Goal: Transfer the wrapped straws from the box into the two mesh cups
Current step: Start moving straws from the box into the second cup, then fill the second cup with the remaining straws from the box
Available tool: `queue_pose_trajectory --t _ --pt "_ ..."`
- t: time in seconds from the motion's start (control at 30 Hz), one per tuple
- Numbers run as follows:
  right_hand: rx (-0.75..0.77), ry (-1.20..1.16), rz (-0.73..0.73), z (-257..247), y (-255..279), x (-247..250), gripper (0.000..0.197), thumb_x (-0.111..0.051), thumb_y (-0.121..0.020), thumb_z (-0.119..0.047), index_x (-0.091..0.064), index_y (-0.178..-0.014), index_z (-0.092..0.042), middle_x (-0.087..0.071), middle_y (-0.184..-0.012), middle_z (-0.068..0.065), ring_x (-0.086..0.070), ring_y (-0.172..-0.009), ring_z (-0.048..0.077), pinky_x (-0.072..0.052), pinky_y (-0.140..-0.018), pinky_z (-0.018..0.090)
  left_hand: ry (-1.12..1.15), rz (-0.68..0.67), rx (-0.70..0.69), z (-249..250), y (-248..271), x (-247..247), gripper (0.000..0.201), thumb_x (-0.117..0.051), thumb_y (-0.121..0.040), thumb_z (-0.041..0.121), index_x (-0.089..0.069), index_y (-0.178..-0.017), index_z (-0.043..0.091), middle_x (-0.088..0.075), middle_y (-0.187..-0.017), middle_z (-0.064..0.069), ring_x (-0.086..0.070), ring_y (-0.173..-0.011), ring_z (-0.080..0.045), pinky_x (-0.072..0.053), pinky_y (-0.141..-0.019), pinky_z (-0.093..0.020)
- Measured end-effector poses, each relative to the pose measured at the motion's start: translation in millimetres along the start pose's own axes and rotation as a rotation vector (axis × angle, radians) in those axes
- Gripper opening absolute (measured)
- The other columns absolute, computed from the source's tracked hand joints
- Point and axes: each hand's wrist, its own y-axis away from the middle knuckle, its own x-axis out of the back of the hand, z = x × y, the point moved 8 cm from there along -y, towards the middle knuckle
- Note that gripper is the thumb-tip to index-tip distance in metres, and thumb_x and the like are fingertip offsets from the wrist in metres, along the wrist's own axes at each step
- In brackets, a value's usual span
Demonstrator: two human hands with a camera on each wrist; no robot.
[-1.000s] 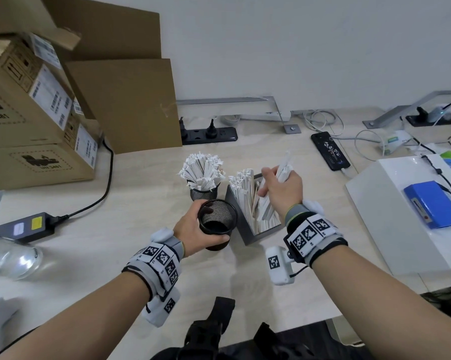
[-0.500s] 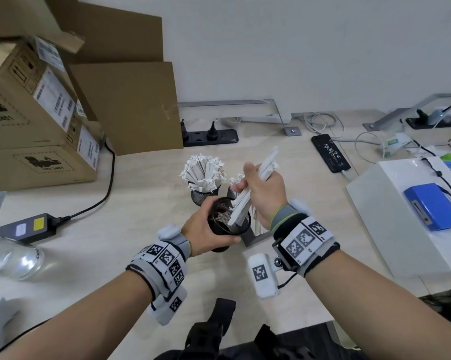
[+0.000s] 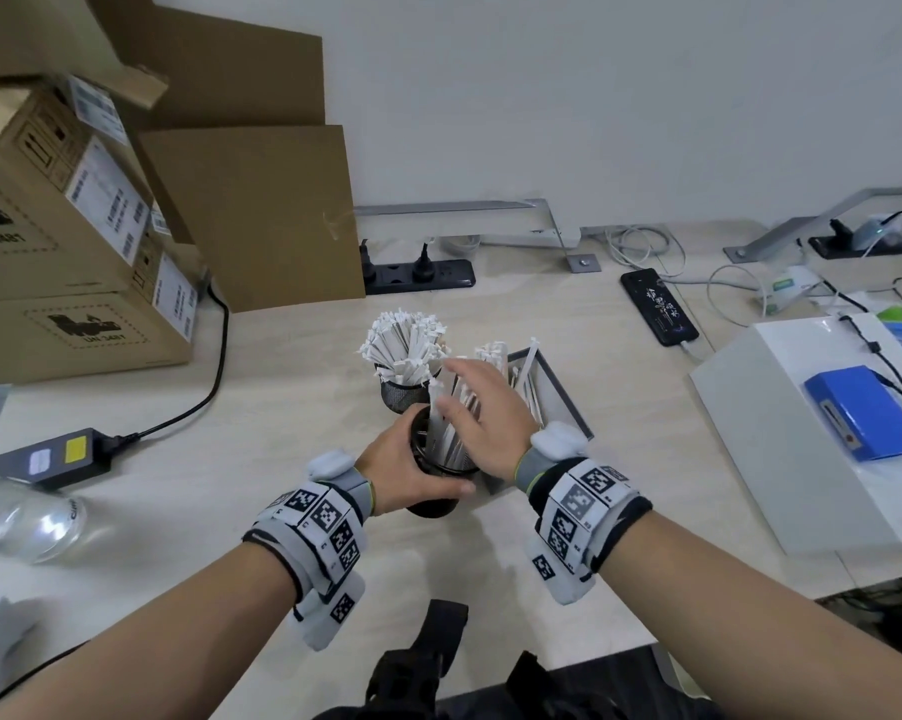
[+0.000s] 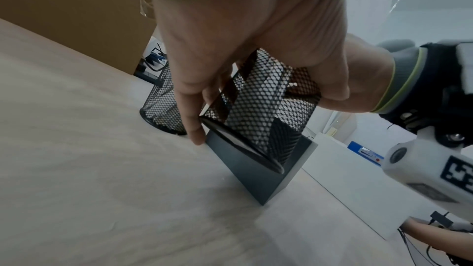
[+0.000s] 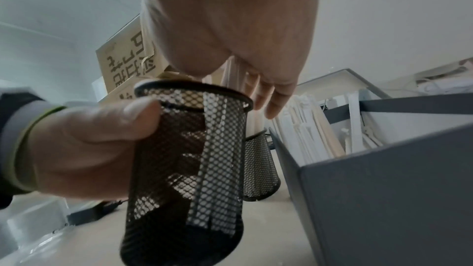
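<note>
My left hand [image 3: 412, 467] grips the near black mesh cup [image 3: 433, 504], holding it tilted against the grey box [image 3: 560, 387]. A small bunch of white wrapped straws [image 3: 446, 431] stands inside this cup. My right hand [image 3: 462, 394] hovers just over those straws with straight, spread fingers and grips nothing. In the right wrist view the straws [image 5: 217, 128] show through the mesh cup [image 5: 184, 169], and more straws [image 5: 317, 128] lean in the box [image 5: 384, 199]. The far mesh cup [image 3: 402, 397] is packed full of straws [image 3: 405, 345].
Stacked cardboard boxes [image 3: 64, 241] stand at the back left, with a power adapter [image 3: 49, 457] and its cable in front. A power strip [image 3: 418, 275] lies behind the cups. A phone [image 3: 656, 314] and a white case [image 3: 802, 433] with a blue device [image 3: 864, 413] are on the right.
My right hand carried a bunch of straws from the box to the near cup, dropped them in and spread its fingers. My left hand kept its grip on the cup.
</note>
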Motion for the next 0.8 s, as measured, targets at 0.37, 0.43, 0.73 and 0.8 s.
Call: queue_pose_trajectory --t 0.37,0.43,0.73,0.8 --pt "-0.571 0.058 0.130 94 6 43 0.038 -0.058 -0.092 -0.028 -0.055 -0.128 -0.015 -0.058 -0.131 0.005 -0.059 -0.111 0.022 -0.043 -0.093 0.026 0.212 0.079 0.206 -35 4 13 0.092 -0.090 -0.043 0.049 -0.049 -0.123 0.029 -0.068 -0.109 0.013 -0.063 -0.104 -0.004 -0.048 -0.091 -0.026" --pt "-0.588 0.073 0.049 102 9 31 0.049 -0.062 -0.088 -0.031 -0.050 -0.135 -0.019 -0.055 -0.136 0.001 -0.058 -0.116 0.021 -0.044 -0.100 0.032 0.202 0.067 0.218 -42 4 11 0.095 -0.086 -0.039 0.052 -0.049 -0.124 0.030 -0.070 -0.110 0.011 -0.065 -0.105 -0.008 -0.049 -0.097 -0.032" --pt "-0.626 0.120 -0.069 107 1 -7 0.042 -0.061 -0.086 -0.025 -0.051 -0.125 -0.017 -0.065 -0.115 0.004 -0.063 -0.104 0.029 -0.051 -0.091 0.039 0.094 0.079 0.229 -58 11 12 0.093 -0.092 -0.050 0.036 -0.043 -0.128 0.035 -0.066 -0.116 0.012 -0.062 -0.111 -0.012 -0.047 -0.099 -0.031" --pt "-0.654 0.158 -0.115 113 0 -11 0.030 -0.060 -0.084 -0.025 -0.056 -0.112 -0.018 -0.067 -0.104 0.005 -0.064 -0.095 0.029 -0.054 -0.085 0.040 0.064 0.092 0.240 -63 12 12 0.096 -0.093 -0.046 0.040 -0.043 -0.127 0.033 -0.066 -0.116 0.009 -0.062 -0.111 -0.014 -0.046 -0.099 -0.030"
